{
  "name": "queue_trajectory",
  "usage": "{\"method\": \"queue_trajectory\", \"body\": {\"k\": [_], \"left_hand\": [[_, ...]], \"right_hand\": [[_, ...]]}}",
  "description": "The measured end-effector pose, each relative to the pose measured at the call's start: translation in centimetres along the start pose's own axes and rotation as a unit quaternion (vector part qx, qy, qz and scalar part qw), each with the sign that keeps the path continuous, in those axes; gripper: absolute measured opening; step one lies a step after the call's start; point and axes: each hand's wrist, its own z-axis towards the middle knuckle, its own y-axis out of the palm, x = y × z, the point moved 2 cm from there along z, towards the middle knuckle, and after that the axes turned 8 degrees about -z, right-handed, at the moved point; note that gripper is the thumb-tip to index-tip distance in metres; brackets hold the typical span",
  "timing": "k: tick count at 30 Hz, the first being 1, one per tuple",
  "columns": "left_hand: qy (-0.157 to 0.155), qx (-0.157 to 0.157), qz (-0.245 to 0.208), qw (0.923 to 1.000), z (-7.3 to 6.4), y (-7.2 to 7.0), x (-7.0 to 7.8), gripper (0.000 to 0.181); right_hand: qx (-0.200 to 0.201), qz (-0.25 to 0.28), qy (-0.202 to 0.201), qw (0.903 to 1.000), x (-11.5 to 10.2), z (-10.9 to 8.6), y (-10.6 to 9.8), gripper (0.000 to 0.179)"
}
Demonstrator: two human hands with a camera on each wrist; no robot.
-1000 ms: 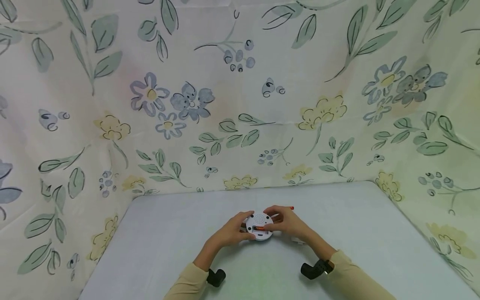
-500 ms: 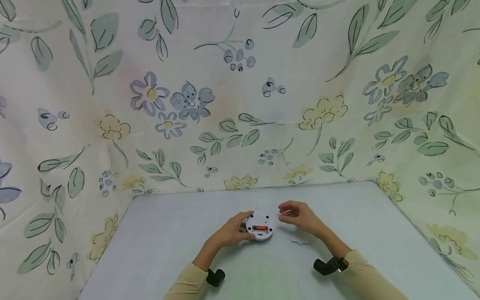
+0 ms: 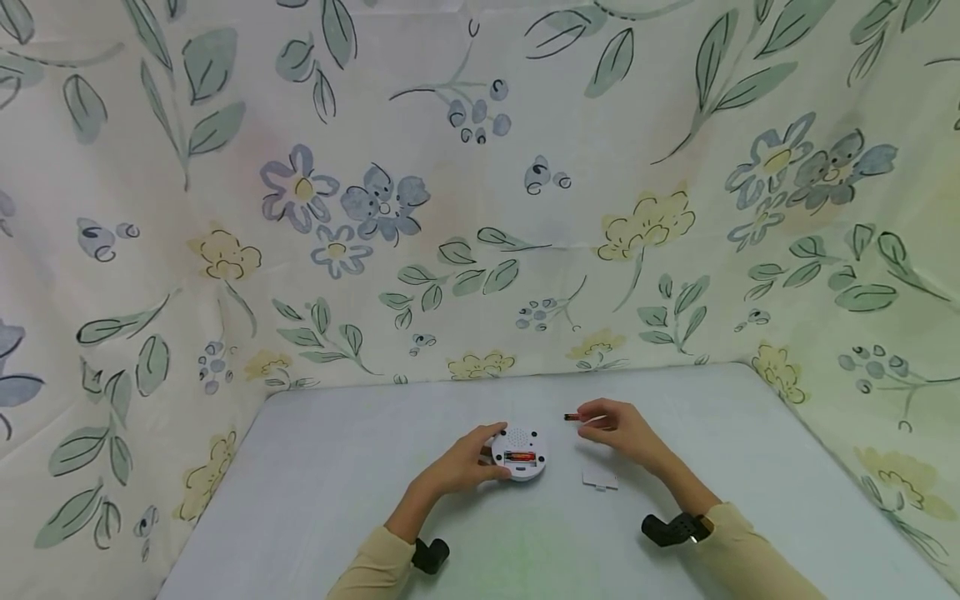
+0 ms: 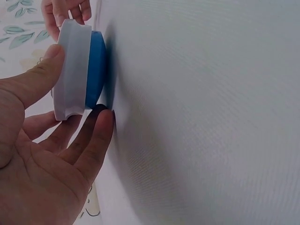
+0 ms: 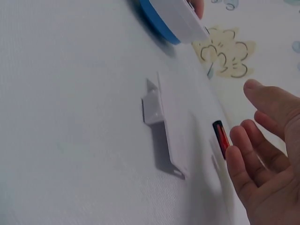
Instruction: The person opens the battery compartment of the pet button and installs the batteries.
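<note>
Evidently | left hand (image 3: 467,461) grips round battery-powered device (image 3: 519,438), seemingly for steadiness | right hand (image 3: 621,430) unclenched, loose battery (image 3: 571,417) beside fingertips

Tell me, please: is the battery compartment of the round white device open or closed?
Open: a red battery shows uncovered in the round device, and a white cover piece lies apart on the table.
</note>
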Motion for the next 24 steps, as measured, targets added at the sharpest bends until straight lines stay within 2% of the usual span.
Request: {"method": "queue_trajectory", "body": {"k": [5, 13, 24], "left_hand": [[-0.003, 0.004, 0.002, 1.0000, -0.1, 0.0, -0.1, 0.075], [-0.004, 0.006, 0.006, 1.0000, -0.1, 0.0, -0.1, 0.075], [-0.001, 0.003, -0.001, 1.0000, -0.1, 0.0, 0.0, 0.075]], "right_hand": [[0.016, -0.007, 0.006, 0.9998, 0.7, -0.1, -0.6, 0.040], [0.025, -0.051, -0.032, 0.9979, 1.5, 0.3, -1.4, 0.044], [0.019, -0.117, -0.009, 0.9929, 2.1, 1.8, -1.4, 0.053]]}}
